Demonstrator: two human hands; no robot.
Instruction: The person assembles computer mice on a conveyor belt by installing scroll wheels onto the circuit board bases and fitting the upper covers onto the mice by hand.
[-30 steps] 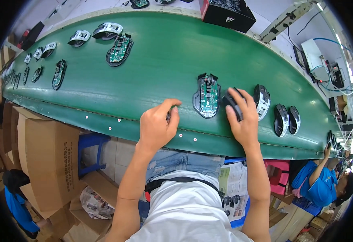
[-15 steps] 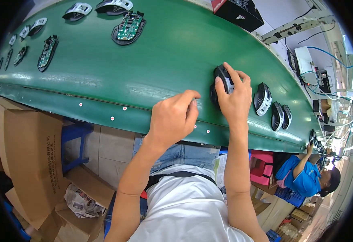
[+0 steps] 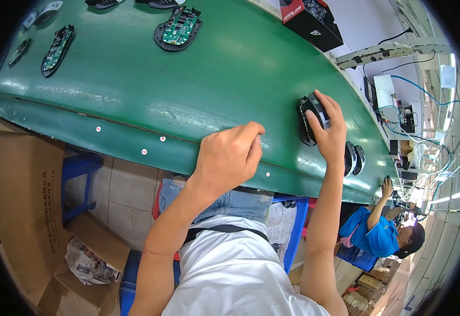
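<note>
My right hand [image 3: 331, 129] is closed round a computer mouse [image 3: 322, 113] over the green work surface [image 3: 230, 79], thumb on its near side and fingers over the far side. The mouse's dark top is in the grip, and its left side shows dark inner parts. My left hand [image 3: 231, 155] is curled at the near edge of the surface, thumb and forefinger pressed together. Anything in that pinch is too small or hidden to make out. Just right of my right wrist stand two dark mice [image 3: 350, 158] side by side.
Mouse bases with green circuit boards [image 3: 179, 30] lie at the far left, with mouse shells [image 3: 48, 11] behind. A black-and-red box [image 3: 311, 23] stands at the far edge. Rightward, a co-worker in blue [image 3: 380, 229] reaches onto the surface. A cardboard box [image 3: 27, 184] and blue stool [image 3: 82, 181] are below left.
My right hand has moved right with the mouse, and a light-topped mouse seen beside it before no longer shows. My left hand stays pinched. The whole view has shifted somewhat.
</note>
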